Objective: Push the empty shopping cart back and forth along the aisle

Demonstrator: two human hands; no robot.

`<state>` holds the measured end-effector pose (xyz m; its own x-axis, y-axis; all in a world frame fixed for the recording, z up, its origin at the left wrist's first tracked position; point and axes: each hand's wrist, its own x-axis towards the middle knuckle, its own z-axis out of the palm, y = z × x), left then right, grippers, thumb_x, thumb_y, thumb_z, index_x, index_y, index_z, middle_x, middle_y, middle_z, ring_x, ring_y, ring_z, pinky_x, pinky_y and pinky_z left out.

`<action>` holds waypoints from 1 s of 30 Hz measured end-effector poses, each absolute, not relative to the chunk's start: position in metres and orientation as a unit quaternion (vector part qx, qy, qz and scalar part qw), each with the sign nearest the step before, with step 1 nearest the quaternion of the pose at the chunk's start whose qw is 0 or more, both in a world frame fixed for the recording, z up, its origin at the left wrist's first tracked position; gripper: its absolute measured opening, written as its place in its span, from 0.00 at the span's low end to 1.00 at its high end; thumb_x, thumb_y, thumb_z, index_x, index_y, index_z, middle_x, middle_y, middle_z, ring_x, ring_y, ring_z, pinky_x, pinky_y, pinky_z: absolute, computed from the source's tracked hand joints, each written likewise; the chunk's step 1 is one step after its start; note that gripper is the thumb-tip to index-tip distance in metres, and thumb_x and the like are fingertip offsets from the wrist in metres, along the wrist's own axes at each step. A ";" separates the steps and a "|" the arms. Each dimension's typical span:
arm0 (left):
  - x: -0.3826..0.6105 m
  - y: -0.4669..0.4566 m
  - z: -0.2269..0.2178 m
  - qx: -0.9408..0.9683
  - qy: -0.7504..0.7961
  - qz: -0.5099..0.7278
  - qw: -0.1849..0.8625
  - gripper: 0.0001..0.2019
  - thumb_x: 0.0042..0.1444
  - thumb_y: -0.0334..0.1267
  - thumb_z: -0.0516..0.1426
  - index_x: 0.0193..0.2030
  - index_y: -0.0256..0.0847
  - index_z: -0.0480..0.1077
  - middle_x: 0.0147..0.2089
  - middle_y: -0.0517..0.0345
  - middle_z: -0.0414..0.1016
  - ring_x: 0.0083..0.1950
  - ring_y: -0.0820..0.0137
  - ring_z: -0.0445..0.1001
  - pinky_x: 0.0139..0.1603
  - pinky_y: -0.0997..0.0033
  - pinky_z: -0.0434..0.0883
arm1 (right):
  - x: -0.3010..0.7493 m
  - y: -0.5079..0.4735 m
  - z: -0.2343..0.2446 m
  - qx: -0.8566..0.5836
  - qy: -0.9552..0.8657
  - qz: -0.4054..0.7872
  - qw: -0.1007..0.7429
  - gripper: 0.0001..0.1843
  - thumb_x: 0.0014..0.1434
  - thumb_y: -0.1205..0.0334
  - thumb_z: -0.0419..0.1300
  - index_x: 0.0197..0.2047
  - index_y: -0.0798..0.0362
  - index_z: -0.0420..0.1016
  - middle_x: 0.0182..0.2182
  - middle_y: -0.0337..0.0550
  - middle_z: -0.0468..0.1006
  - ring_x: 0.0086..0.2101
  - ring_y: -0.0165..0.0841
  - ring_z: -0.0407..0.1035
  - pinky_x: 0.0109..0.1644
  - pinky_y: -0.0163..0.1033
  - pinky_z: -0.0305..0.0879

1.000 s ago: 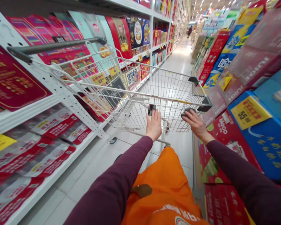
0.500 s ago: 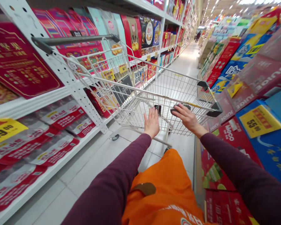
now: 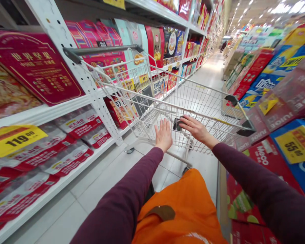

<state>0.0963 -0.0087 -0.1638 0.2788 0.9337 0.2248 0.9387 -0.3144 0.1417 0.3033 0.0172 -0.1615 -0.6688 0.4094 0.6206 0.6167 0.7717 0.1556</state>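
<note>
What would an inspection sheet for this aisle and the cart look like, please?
Surface: pale tiled floor.
Things in hand: wire shopping cart, no goods visible in its basket; grey handle bar at the end away from the person.
Clutter: nothing seen.
Hands: left hand open, palm flat at the cart's near end; right hand lies on the top rim, fingertips at a small dark piece; grip unclear.
Cables: nothing seen.
Surroundings: shelves of red boxes on the left, with a yellow price tag; stacked cartons on the right; another person far down the aisle.
</note>
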 end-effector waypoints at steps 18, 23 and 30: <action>0.048 -0.003 -0.160 -0.770 -0.623 -0.140 0.007 0.37 0.49 0.28 0.48 0.67 0.26 0.43 0.71 0.41 0.38 0.72 0.57 0.37 0.67 0.43 0.41 | 0.225 0.059 -0.158 -0.236 -0.929 -0.178 0.223 0.18 0.64 0.71 0.46 0.53 0.52 0.70 0.57 0.47 0.68 0.62 0.37 0.52 0.62 0.51 0.58; 0.030 -0.010 -0.165 -0.767 -0.626 -0.140 -0.005 0.37 0.49 0.28 0.50 0.67 0.26 0.44 0.71 0.39 0.38 0.71 0.56 0.38 0.67 0.42 0.41 | 0.226 0.047 -0.208 -0.233 -0.948 -0.153 0.156 0.18 0.62 0.73 0.47 0.49 0.52 0.73 0.53 0.48 0.72 0.59 0.36 0.59 0.61 0.44 0.60; 0.010 0.001 -0.169 -0.742 -0.651 -0.163 -0.006 0.37 0.48 0.26 0.48 0.68 0.31 0.42 0.71 0.42 0.40 0.71 0.57 0.38 0.67 0.42 0.41 | 0.183 0.075 -0.157 -0.238 -0.927 -0.154 0.247 0.22 0.63 0.74 0.44 0.56 0.52 0.67 0.60 0.46 0.64 0.63 0.36 0.48 0.63 0.51 0.57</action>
